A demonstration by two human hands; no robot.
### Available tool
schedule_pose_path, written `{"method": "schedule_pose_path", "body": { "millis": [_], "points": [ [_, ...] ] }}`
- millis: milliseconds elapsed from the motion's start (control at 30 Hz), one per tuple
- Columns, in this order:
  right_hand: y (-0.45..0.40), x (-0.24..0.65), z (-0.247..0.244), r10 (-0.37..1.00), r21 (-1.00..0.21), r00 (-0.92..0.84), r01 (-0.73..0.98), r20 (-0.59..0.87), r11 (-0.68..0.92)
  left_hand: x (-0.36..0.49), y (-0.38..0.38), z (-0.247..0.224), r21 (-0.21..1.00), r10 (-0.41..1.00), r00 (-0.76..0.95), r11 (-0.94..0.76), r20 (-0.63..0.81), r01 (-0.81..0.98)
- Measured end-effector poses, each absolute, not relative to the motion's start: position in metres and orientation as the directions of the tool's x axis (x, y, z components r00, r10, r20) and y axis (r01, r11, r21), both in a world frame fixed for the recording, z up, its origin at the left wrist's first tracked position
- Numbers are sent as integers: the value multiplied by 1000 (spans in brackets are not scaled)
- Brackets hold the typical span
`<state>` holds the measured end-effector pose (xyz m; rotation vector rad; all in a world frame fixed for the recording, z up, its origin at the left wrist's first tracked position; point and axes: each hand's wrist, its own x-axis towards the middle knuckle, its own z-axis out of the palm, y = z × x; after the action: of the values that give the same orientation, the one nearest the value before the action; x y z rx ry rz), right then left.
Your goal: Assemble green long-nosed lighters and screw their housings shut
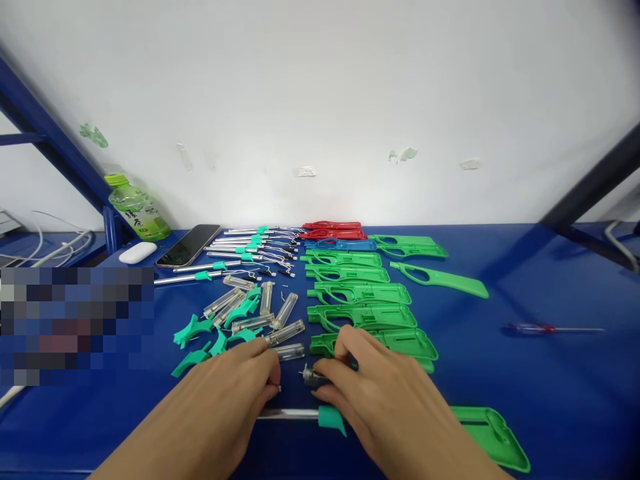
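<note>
My right hand [370, 383] pinches a small clear lighter fuel tank [313, 377], its valve end pointing left. Most of that tank is hidden by the fingers. Opposite it, my left hand [245, 383] is closed, thumb against fingers, with a tiny pale bit at the tips that I cannot make out. A metal lighter tube [290, 414] with a teal trigger piece [331, 418] lies below both hands. Under my right forearm, a green lighter shell half [495, 437] sticks out. Several clear fuel tanks [285, 311] and teal triggers [192, 329] lie just beyond my left hand.
Green shell halves [363, 293] run in a column, with blue [340, 245] and red ones [333, 233] behind. Wired metal tubes [235, 252] lie left. A screwdriver [550, 329] rests at right; a phone [190, 245], white case [138, 252] and bottle [140, 210] stand back left.
</note>
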<state>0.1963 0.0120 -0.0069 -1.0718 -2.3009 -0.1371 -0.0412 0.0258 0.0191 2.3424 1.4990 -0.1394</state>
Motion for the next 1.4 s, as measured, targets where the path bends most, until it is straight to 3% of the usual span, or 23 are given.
{"method": "schedule_pose_path", "body": {
  "millis": [100, 200, 267, 333, 400, 467, 600, 767, 967, 1133, 1300, 1400],
  "points": [
    [12, 195, -8, 658, -138, -507, 724, 557, 675, -41, 20, 20, 221, 895, 421, -386, -146, 896],
    [10, 197, -3, 660, -216, -499, 682, 562, 699, -40, 16, 26, 226, 900, 420, -436, 118, 871],
    [9, 200, 5, 710, -403, -448, 603, 543, 689, -38, 16, 34, 227, 869, 416, -476, 268, 849],
    [8, 205, 15, 812, -669, -370, 462, 451, 582, -36, 17, 42, 237, 843, 413, -504, 346, 831],
    [8, 212, 25, 900, -897, -332, 243, 281, 369, -34, 19, 47, 281, 849, 402, -501, 344, 818],
    [9, 217, 33, 925, -990, -358, 11, 124, 137, -31, 19, 51, 344, 864, 382, -486, 330, 803],
    [12, 221, 39, 897, -945, -441, -276, -39, -176, -25, 17, 52, 470, 888, 329, -452, 323, 758],
    [13, 219, 39, 913, -931, -401, -296, -79, -211, -22, 15, 51, 620, 917, 268, -399, 297, 675],
    [14, 222, 33, 937, -981, -350, -184, 11, -57, -14, 14, 54, 767, 920, 110, -375, 375, 520],
    [16, 222, 24, 935, -991, -331, -83, 127, 105, -3, 17, 62, 913, 977, -17, -194, 214, 358],
    [14, 220, 25, 945, -939, -246, 212, 218, 272, -9, 24, 60, 854, 954, 68, -294, 294, 429],
    [13, 219, 26, 914, -854, -231, 336, 334, 397, -7, 22, 61, 874, 967, 44, -246, 251, 419]
  ]
}}
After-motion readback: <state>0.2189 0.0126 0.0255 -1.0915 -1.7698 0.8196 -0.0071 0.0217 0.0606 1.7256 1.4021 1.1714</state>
